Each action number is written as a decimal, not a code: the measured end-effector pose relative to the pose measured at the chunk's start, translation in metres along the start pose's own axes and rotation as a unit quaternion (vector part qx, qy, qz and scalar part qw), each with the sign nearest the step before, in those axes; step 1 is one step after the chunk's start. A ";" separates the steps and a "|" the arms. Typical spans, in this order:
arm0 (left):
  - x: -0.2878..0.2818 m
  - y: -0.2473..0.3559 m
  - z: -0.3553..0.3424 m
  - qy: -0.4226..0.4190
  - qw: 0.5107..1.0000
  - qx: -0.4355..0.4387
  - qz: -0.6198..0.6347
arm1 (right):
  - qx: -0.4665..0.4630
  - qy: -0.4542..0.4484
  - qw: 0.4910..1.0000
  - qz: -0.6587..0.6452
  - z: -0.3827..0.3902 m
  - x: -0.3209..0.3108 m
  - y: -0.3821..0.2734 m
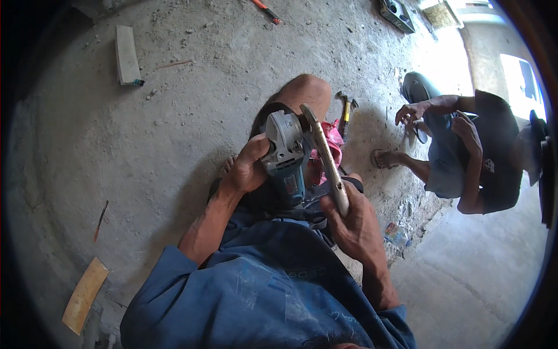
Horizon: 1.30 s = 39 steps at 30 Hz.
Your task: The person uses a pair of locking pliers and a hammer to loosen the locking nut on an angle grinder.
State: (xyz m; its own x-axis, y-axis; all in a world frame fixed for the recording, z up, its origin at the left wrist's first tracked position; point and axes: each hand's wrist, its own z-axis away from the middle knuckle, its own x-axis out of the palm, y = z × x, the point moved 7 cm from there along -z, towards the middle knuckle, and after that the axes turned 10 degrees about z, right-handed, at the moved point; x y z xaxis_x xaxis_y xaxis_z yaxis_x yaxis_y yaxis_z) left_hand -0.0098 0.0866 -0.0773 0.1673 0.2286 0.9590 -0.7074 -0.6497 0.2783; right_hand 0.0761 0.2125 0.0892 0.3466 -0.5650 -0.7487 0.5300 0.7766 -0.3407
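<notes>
An angle grinder [285, 157] with a grey metal head and a teal body sits upright in front of my torso, above my lap. My left hand [250, 166] is closed around the left side of its head, thumb on the metal. In my right hand [354, 224] is a long, worn, pale metal tool [326, 152], gripped near its lower end. Its exact kind is not clear. The upper end of this tool reaches up beside the grinder's head; whether the two touch I cannot tell. Just behind it lies a pinkish-red cloth or bag [332, 138].
A hammer [347, 113] lies beyond my knee. To the right, another person [491, 148] sits facing this way. Pale boards [127, 55] [86, 295] rest on the left floor. An orange-handled tool [264, 8], a dark metal box [397, 15] and a clear bottle [397, 234] lie about.
</notes>
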 end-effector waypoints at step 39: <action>-0.004 -0.002 0.002 -0.030 0.997 0.003 -0.073 | 0.096 -0.215 0.971 0.048 0.003 -0.032 -0.036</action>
State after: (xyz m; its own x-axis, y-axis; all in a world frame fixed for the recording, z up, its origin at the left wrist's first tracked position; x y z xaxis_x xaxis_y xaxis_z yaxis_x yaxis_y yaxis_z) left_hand -0.0074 0.0859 -0.0815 0.3092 0.2775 0.9096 -0.6689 -0.6164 0.4155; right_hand 0.0482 0.2024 0.1274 0.6716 -0.5882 -0.4506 0.5987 0.7890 -0.1376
